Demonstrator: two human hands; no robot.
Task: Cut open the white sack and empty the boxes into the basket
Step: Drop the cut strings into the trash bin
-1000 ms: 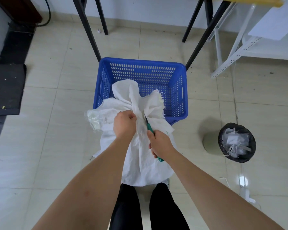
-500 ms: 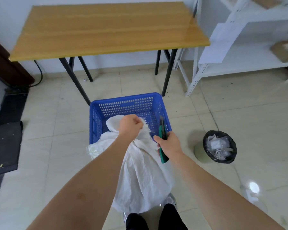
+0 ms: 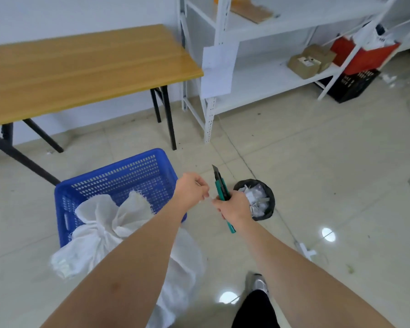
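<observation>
White woven sack (image 3: 118,230) now slumps against the blue basket (image 3: 118,183), released by the left hand (image 3: 191,189), which pinches something small and pale, probably the cut tie. Right hand (image 3: 234,208) grips the green utility knife (image 3: 223,192), blade up, near the bin (image 3: 256,200); emptying looks next.

One white sack (image 3: 97,235). One blue basket (image 3: 118,181). One green utility knife (image 3: 220,188). Two hands: left hand (image 3: 191,191), right hand (image 3: 233,208). One black waste bin (image 3: 269,204). One wooden counter (image 3: 81,67). One white shelf rack (image 3: 258,74). Two cardboard boxes (image 3: 311,60) on shelf. One red crate (image 3: 365,58), one black crate (image 3: 355,84).
</observation>
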